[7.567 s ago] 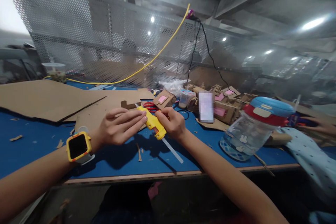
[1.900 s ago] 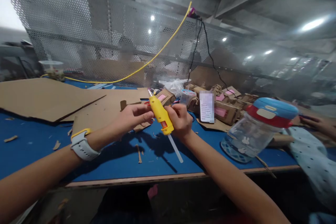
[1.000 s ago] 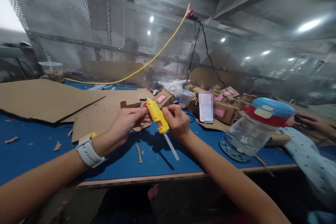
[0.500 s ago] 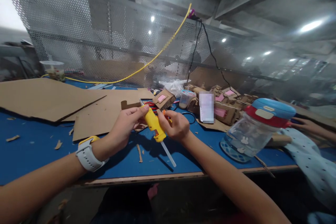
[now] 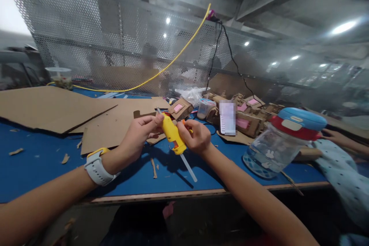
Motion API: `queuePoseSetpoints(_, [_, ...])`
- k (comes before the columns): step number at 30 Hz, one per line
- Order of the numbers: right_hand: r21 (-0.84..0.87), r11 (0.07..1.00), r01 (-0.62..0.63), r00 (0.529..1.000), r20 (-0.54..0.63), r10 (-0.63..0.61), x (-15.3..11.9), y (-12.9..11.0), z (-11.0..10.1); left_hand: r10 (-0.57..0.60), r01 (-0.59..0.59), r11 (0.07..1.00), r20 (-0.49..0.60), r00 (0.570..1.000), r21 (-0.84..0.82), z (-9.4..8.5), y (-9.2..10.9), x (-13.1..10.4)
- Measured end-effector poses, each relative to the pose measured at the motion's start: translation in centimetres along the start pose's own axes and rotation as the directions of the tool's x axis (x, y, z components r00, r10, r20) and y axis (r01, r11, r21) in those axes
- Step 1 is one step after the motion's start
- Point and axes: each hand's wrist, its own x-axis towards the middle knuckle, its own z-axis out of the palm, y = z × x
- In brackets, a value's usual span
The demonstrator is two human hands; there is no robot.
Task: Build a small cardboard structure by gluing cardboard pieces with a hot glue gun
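Note:
A yellow hot glue gun (image 5: pixel 172 134) is held above the blue table, nozzle pointing away and to the left. A whitish glue stick (image 5: pixel 188 167) sticks out of its rear end, slanting down to the right. My right hand (image 5: pixel 196 136) is closed around the gun's handle, most of which the fingers hide. At the front, my left hand (image 5: pixel 141 132) pinches the gun near its metal nozzle with thumb and fingers; its lower fingers are partly hidden. Just beyond the gun stands a small cardboard model (image 5: pixel 180 108) with a pink patch.
Flat cardboard sheets (image 5: pixel 52 107) cover the left side. At right stand a clear bottle with a blue lid (image 5: pixel 273 150) and cardboard models (image 5: pixel 250 119). Another person's hand (image 5: pixel 334 136) is at the far right. A yellow cable (image 5: pixel 173 61) hangs before the mesh screen (image 5: pixel 86 19).
The glue gun has turned slightly and shifted a little right, with its glue stick end swinging right. Both hands keep their hold on it.

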Motion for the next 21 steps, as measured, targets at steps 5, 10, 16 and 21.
queuePoseSetpoints(5, [0.046, 0.998, 0.039, 0.999, 0.006, -0.039, -0.1, -0.2, 0.2, -0.005, 0.006, 1.000, 0.036, 0.999, -0.008, -0.3, -0.3, 0.2])
queuePoseSetpoints(10, [0.068, 0.994, 0.087, 0.996, 0.021, -0.089, -0.2, 0.4, 0.1, -0.008, 0.008, 1.000, 0.075, 0.997, -0.004, -0.5, -0.2, 0.3])
queuePoseSetpoints(16, [0.080, 0.996, 0.040, 0.999, 0.021, -0.041, -0.3, 0.0, 0.1, 0.001, -0.003, 1.000, 0.076, 0.997, 0.026, -0.3, -0.1, 0.3])
queuePoseSetpoints(21, [0.162, 0.956, -0.246, 0.953, -0.138, 0.268, 0.5, -0.5, 0.7, -0.029, 0.019, 0.995, 0.095, 0.995, 0.103, -0.1, 0.6, -0.1])
